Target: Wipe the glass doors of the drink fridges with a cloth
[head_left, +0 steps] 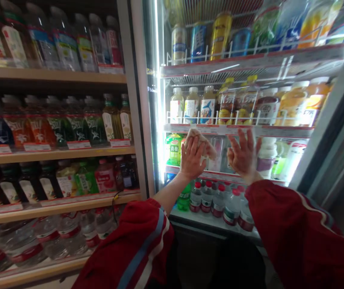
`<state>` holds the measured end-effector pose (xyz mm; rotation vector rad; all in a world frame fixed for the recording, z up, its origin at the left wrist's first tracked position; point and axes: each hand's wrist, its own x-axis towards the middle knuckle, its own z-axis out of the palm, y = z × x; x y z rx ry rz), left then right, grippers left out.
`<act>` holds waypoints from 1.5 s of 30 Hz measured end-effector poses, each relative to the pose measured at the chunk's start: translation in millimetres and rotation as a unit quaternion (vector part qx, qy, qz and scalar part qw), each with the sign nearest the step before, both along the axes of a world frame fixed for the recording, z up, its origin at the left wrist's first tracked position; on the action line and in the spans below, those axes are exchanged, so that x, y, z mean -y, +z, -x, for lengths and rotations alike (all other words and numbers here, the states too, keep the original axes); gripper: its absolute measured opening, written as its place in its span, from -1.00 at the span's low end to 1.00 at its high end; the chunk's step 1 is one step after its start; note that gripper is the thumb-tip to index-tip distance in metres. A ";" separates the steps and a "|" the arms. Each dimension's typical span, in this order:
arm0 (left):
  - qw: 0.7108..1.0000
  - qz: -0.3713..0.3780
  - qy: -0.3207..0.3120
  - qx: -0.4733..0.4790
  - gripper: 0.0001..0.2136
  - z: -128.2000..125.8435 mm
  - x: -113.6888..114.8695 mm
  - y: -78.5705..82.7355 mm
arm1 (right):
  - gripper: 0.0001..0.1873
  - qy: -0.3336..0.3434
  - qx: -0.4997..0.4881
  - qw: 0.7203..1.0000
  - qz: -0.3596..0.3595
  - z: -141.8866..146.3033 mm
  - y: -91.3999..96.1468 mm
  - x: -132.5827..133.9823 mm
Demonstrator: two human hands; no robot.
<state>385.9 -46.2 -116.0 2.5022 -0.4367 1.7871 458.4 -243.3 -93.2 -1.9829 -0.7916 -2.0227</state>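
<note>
My left hand (191,161) holds a crumpled, pale cloth (208,148), its fingers spread over the folds. The cloth is in front of a lit drinks fridge, just below the price strip (238,130) of a middle shelf. To its right, my right hand (244,155) is raised with the fingers apart and nothing in it. Both hands seem to be at the fridge's glass front, though I cannot tell whether the right palm touches it. Behind the hands are a green-labelled bottle (173,147) and a white-capped bottle (267,156), with other drinks partly hidden.
Red-capped water bottles (219,200) stand on the fridge's bottom shelf. Cans (220,36) and juice bottles (292,102) fill the upper shelves. On the left, a wooden shelf unit (54,155) holds rows of bottles. A dark cable (113,208) hangs at its right end.
</note>
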 end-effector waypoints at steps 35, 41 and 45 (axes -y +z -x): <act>0.985 0.063 0.071 0.147 -0.62 -3.5 -87.4 39.0 | -0.42 -0.004 -0.002 1.000 0.005 5.0 0.6 -1.4; 0.991 -0.043 0.018 0.126 -0.65 -8.7 -81.8 26.9 | -0.38 0.006 0.014 0.999 0.036 16.1 31.2 -43.8; 0.990 -0.036 0.004 0.133 -0.64 -7.8 -100.7 39.8 | -0.40 -0.010 0.013 0.999 0.028 20.1 59.7 -74.5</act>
